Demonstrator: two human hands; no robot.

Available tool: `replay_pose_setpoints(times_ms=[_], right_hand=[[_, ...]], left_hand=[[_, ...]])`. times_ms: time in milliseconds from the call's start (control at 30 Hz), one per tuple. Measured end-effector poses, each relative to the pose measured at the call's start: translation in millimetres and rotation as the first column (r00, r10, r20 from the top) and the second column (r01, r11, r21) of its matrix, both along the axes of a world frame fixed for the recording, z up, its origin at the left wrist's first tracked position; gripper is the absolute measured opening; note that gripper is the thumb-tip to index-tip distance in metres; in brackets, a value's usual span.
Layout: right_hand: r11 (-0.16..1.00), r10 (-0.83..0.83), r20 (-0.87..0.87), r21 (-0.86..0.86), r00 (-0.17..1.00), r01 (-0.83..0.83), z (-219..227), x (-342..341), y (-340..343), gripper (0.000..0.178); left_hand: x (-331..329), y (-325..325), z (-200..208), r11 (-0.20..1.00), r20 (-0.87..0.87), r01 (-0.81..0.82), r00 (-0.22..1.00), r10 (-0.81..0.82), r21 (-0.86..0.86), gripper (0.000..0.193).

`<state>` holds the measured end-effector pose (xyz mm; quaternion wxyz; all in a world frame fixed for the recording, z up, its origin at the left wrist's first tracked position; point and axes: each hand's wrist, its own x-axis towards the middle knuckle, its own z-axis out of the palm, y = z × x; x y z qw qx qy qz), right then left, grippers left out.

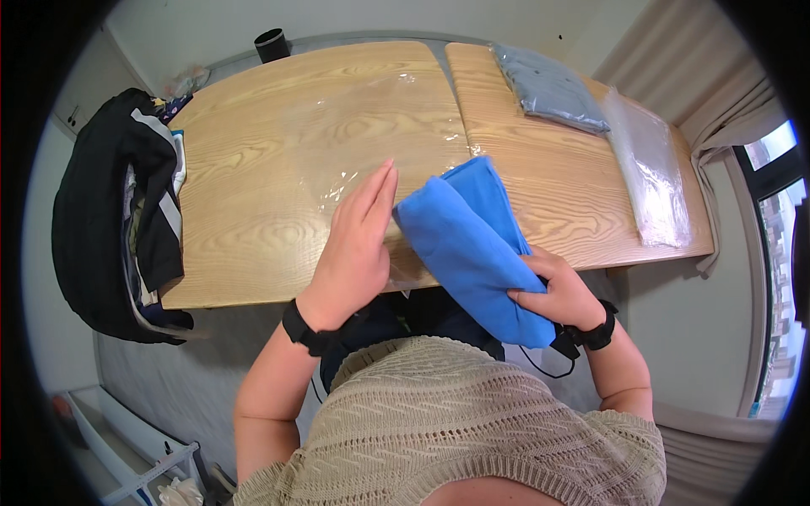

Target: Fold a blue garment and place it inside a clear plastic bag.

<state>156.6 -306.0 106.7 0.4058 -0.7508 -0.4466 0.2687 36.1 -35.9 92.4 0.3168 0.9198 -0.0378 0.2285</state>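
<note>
Folded blue cloth (pixel 472 253), held in the right hand (pixel 561 291) over the near right corner of the left worktop (pixel 240 236); left hand (pixel 358 232) flat, empty, just beside it. Judged best: pinch all layers together, smooth with the flat palm. Clear plastic (pixel 371 126) near that worktop's right edge; dark clothes (pixel 97 211) at its left edge; grey packet (pixel 553 91) along the far edge of the right worktop (pixel 569 194); curtain (pixel 726 93) past its right edge.
</note>
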Motion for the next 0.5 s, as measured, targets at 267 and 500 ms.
replay_pose_setpoints(times_ms=[267,500], right_hand=[[0.998,0.047,0.024,-0.042,0.999,-0.046,16.0,0.6,20.2,0.037],[0.999,-0.051,0.025,0.006,0.998,0.051,15.7,4.9,40.8,0.034]], left_hand=[[11.1,-24.5,23.1,0.98,0.175,-0.12,0.98,0.092,0.158,0.062],[15.3,-45.4,32.0,0.938,0.113,-0.019,0.993,-0.022,0.346,0.06]])
